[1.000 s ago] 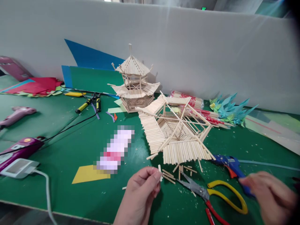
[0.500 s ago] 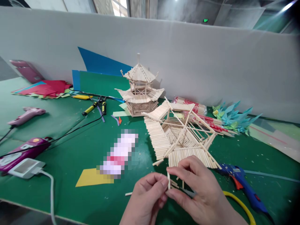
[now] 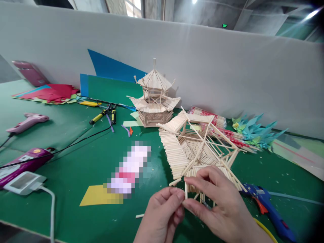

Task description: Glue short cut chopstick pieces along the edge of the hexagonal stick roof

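Observation:
A short pale wooden stick (image 3: 186, 189) stands nearly upright between the thumb and index fingertip of my right hand (image 3: 219, 202). My left hand (image 3: 163, 211) is closed in a pinch, its fingertips against or right beside the stick's left side. Whatever lies inside that pinch is hidden. Just beyond both hands sits a partly roofed frame of wooden sticks (image 3: 174, 157), its near roof panel partly covered by my right hand. Another short stick (image 3: 139, 216) lies on the table to the left of my left hand.
A finished stick pagoda (image 3: 155, 101) stands at the back. On the right are a blue glue gun (image 3: 272, 207) and teal paper leaves (image 3: 260, 130). Pliers (image 3: 102, 114), a pink glue gun (image 3: 27, 123), a purple power strip (image 3: 27, 163) and cables occupy the left. Yellow paper (image 3: 92, 195) lies nearer.
The camera view has shifted slightly. Against the frame, my hands have come a little nearer to its close edge, and the stick remains in my right fingertips.

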{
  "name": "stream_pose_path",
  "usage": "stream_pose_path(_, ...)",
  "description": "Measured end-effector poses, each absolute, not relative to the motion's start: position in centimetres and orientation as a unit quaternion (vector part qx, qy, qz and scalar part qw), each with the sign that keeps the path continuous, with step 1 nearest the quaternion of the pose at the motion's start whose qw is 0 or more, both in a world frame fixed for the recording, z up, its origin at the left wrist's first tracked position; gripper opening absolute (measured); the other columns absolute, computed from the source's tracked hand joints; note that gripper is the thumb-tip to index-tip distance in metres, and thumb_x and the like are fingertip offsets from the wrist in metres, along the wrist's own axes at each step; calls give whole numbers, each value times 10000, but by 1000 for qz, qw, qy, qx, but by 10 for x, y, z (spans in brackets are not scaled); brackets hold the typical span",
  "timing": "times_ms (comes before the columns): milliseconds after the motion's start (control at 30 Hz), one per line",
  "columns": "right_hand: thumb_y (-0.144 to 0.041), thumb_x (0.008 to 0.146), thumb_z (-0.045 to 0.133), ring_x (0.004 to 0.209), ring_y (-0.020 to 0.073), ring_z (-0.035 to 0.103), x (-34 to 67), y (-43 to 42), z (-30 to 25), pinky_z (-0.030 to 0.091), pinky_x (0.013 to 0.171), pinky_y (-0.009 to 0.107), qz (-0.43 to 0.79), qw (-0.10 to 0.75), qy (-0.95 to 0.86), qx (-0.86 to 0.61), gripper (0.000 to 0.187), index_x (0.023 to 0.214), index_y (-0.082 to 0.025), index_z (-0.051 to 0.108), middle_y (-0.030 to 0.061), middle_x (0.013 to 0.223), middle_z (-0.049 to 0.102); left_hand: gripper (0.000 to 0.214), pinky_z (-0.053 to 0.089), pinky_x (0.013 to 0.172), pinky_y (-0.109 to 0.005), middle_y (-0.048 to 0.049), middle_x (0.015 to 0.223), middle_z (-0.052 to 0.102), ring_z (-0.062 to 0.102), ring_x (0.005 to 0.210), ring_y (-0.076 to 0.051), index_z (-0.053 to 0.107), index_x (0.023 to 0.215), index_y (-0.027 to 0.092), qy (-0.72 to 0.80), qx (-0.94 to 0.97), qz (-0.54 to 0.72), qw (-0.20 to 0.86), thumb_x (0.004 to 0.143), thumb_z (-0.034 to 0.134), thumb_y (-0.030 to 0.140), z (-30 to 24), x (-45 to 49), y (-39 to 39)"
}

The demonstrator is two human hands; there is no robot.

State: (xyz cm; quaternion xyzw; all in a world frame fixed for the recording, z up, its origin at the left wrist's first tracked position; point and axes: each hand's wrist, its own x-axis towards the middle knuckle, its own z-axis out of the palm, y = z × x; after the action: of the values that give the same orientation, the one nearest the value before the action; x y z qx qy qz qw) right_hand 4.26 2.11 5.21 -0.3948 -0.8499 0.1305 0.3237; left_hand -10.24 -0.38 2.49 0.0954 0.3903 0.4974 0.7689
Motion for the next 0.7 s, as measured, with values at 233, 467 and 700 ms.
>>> stream_pose_path(233,-236,733,624,675,167,468,42,28,48,419,546,306,47,312,-848,-425,244,962,-154,608,38,719,508,173,241,453,-190,40,486,463,334,454,-62,606,560,132,412,127,522,736,666,680,246,14,-102,-4)
stream_pose_path(467,-234,740,606,674,170,463,41,29,50,408,547,296,38,298,-850,-433,241,963,-145,623,46,715,509,140,309,521,-218,20,558,480,359,498,-83,648,637,130,410,129,523,736,666,669,266,14,-99,-1)
stream_pose_path(700,-238,752,567,695,181,468,42,29,51,418,565,316,54,269,-856,-438,258,990,-156,623,51,747,503,232,315,531,-218,1,560,517,363,513,-92,708,690,127,424,144,530,720,600,710,341,14,-96,-1)
